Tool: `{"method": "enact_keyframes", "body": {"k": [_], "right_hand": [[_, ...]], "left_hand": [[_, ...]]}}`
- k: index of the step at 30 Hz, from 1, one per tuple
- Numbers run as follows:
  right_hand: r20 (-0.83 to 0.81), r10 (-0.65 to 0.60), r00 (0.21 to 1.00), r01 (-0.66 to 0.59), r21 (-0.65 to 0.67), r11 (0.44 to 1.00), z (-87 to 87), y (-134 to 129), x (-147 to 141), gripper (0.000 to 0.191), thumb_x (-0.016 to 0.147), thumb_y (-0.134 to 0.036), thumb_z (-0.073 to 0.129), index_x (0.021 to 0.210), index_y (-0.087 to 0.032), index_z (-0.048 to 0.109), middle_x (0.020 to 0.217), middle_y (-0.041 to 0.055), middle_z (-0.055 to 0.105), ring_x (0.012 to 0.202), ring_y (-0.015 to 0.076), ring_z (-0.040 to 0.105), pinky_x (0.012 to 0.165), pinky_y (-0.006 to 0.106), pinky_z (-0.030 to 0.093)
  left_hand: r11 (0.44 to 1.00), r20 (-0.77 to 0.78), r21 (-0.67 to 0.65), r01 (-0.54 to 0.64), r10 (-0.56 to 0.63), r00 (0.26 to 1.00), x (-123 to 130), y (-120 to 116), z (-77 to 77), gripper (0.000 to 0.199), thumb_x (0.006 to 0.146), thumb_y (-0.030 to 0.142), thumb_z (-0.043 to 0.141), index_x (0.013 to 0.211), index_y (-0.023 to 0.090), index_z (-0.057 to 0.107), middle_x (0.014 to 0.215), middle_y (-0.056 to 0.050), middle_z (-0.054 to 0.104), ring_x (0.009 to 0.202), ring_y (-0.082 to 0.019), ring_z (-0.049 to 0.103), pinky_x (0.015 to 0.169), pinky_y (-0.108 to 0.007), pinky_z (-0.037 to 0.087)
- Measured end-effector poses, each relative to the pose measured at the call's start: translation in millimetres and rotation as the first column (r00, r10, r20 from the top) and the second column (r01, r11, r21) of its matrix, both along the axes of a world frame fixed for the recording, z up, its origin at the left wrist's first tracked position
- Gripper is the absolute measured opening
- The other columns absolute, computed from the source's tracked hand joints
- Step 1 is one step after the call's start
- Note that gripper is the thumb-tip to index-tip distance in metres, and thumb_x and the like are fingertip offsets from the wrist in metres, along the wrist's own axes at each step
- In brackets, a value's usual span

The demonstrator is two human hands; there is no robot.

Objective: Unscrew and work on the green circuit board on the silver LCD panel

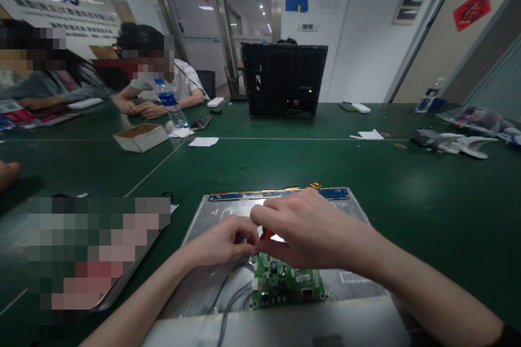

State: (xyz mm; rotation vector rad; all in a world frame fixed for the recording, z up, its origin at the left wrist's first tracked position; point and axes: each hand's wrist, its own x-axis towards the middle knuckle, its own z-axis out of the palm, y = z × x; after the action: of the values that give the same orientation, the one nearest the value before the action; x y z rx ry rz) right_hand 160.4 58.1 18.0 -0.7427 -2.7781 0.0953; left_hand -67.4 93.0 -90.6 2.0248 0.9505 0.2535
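A silver panel (345, 322) lies on the green table in front of me, with a green circuit board (285, 282) on it and a blue strip board (337, 193) along its far edge. My left hand (232, 239) is closed at the board's upper left corner, its fingertips pinched on something I cannot make out. Above the board, my right hand (299, 227) curls its fingers around a small red and black object (267, 234), mostly hidden by the palm. The fingertips of both hands nearly meet. Grey cables (230, 306) run from the board's left side toward me.
A black panel (285, 78) stands upright on the far side. At the back left are a water bottle (171, 104), an open box (141, 138) and two seated people. Gloves or tools (451, 142) and a plastic bag (476, 119) lie at the right. A blurred-out flat object is at left.
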Motion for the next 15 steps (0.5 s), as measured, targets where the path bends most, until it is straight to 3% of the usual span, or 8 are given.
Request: {"method": "enact_keyframes", "body": {"k": [5,9,15], "right_hand": [[-0.007,0.087,0.996,-0.088,-0.073,0.993,4.0,-1.4,0.9,0.020,0.082,-0.018,0.055,0.101,-0.016,0.051,0.094,0.0044,0.062,0.069,0.0135,0.050,0.050,0.028,0.028],[-0.009,0.036,0.999,-0.036,-0.018,0.999,-0.4,0.0,-0.9,0.014,0.086,-0.017,0.051,0.101,-0.016,0.051,0.091,0.0045,0.064,0.065,0.0132,0.050,0.049,0.029,0.024],[0.006,-0.018,1.000,0.018,0.042,0.999,-3.7,1.8,0.1,0.012,0.093,-0.031,0.055,0.096,-0.019,0.055,0.079,0.0013,0.066,0.060,0.0130,0.051,0.049,0.030,0.021]], "left_hand": [[0.998,0.008,-0.008,-0.063,0.063,0.998,0.5,-5.5,-4.0,0.018,0.081,0.034,0.062,0.082,0.017,0.067,0.078,-0.002,0.065,0.077,-0.022,0.060,0.073,-0.031,0.048],[1.000,-0.006,0.002,-0.028,0.028,1.000,-1.0,-2.8,-4.9,0.014,0.079,0.031,0.062,0.081,0.017,0.067,0.079,-0.002,0.065,0.077,-0.021,0.059,0.071,-0.030,0.047],[0.999,-0.013,0.030,0.017,-0.016,1.000,-1.7,2.2,-2.9,0.014,0.080,0.030,0.061,0.080,0.017,0.065,0.077,-0.002,0.063,0.074,-0.020,0.057,0.066,-0.028,0.046]]}}
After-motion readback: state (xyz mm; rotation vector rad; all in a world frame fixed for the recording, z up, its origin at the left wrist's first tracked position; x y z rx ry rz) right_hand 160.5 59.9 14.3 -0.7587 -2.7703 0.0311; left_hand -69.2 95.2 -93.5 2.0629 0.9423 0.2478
